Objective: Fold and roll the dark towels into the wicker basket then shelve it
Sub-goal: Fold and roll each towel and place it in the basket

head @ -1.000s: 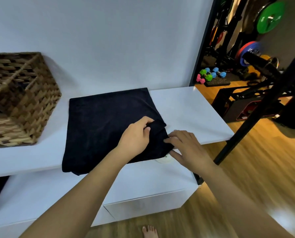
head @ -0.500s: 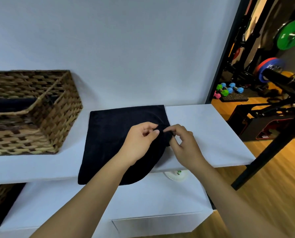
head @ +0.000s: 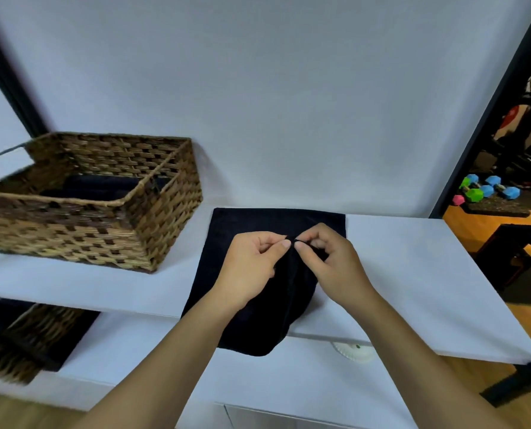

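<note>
White shelf (head: 412, 274) carries the wicker basket (head: 103, 230), dark cloth already inside. Dark towel (head: 273, 305) lies beside it, near edge overhanging. Left hand (head: 252, 267) and right hand (head: 332, 264) have lifted its corner inward, fingertips pinching: fold under way.
</note>
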Motion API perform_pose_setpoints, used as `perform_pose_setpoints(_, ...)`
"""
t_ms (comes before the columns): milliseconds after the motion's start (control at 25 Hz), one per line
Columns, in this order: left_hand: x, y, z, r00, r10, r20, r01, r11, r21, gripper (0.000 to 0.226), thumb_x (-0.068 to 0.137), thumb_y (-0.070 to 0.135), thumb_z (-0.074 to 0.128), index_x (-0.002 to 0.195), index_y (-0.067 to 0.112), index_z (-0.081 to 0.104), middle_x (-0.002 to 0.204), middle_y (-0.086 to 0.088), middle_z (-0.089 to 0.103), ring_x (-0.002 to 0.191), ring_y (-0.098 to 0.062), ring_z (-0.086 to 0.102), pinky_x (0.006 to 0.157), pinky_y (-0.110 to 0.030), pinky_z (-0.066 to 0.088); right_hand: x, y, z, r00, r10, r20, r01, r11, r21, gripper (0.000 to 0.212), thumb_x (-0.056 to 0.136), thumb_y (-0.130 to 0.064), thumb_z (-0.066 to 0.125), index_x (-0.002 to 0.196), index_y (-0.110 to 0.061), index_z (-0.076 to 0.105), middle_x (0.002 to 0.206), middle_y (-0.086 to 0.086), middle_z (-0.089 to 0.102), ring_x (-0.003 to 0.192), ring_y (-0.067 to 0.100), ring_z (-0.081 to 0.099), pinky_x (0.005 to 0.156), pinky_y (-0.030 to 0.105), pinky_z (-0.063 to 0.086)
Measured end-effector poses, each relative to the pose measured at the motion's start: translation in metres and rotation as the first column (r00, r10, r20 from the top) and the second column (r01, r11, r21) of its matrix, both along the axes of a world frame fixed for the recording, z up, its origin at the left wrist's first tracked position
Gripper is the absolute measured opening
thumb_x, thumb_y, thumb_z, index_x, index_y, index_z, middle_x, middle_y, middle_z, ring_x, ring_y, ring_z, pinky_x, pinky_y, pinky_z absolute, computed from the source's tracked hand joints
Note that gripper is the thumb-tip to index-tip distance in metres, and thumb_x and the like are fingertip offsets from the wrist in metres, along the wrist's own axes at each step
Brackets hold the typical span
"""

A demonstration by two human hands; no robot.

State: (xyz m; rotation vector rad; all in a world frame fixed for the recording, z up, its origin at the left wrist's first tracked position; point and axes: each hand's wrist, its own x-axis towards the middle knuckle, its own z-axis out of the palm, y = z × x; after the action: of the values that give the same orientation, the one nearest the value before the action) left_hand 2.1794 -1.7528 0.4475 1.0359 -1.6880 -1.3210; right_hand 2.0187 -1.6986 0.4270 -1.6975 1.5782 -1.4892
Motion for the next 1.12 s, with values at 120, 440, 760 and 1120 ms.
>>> perform_pose_setpoints(120, 0.008, -0.003, 0.006, 1.0, -0.02, 0.012, 0.02, 1.0, 0.003, 0.019, 0.1, 0.021, 0.061, 0.093, 0.017, 0.078, 0.082, -0.011, 0.074, 0.083, -0.022, 0.072, 0.078, -0.041, 0.063, 0.002, -0.01, 0.007, 0.998, 0.043, -0.055, -0.045, 0.999, -0.029, 0.011, 0.094, -0.013, 0.067, 0.09, -0.023, 0.066, 0.075, -0.003, 0.064, 0.071, 0.015, 0.059, 0.067, 0.021, 0.046)
perform_pose_setpoints(440, 0.044, -0.005, 0.017, 0.999, 0.046, 0.009, -0.046, 0.999, -0.019, 0.008, 0.094, 0.01, 0.069, 0.09, 0.015, 0.074, 0.083, -0.005, 0.075, 0.077, -0.015, 0.07, 0.073, -0.034, 0.058, 0.025, -0.038, 0.013, 0.989, 0.147, -0.018, -0.148, 0.989, -0.02, 0.019, 0.087, -0.027, 0.076, 0.081, -0.026, 0.058, 0.071, -0.01, 0.06, 0.067, 0.009, 0.056, 0.064, 0.019, 0.044)
perform_pose_setpoints(760, 0.185, 0.025, 0.073, 0.914, 0.402, -0.058, -0.406, 0.897, -0.176, 0.019, 0.1, 0.004, 0.056, 0.087, 0.013, 0.067, 0.075, 0.002, 0.074, 0.077, -0.012, 0.07, 0.077, -0.034, 0.06, 0.068, -0.04, -0.014, 0.858, 0.229, -0.46, -0.183, 0.973, 0.143, 0.019, 0.089, -0.039, 0.071, 0.091, -0.026, 0.057, 0.069, -0.011, 0.051, 0.081, 0.011, 0.047, 0.059, 0.028, 0.045)
perform_pose_setpoints(1120, 0.388, 0.125, 0.11, 0.642, 0.757, -0.122, -0.739, 0.568, -0.363, 0.023, 0.1, 0.005, 0.058, 0.086, 0.023, 0.065, 0.078, -0.006, 0.064, 0.072, -0.015, 0.063, 0.074, -0.037, 0.056, 0.176, -0.014, 0.022, 0.755, 0.342, -0.559, -0.356, 0.93, 0.089, 0.029, 0.092, -0.052, 0.056, 0.08, -0.025, 0.054, 0.071, -0.009, 0.054, 0.081, 0.021, 0.044, 0.074, 0.037, 0.041)
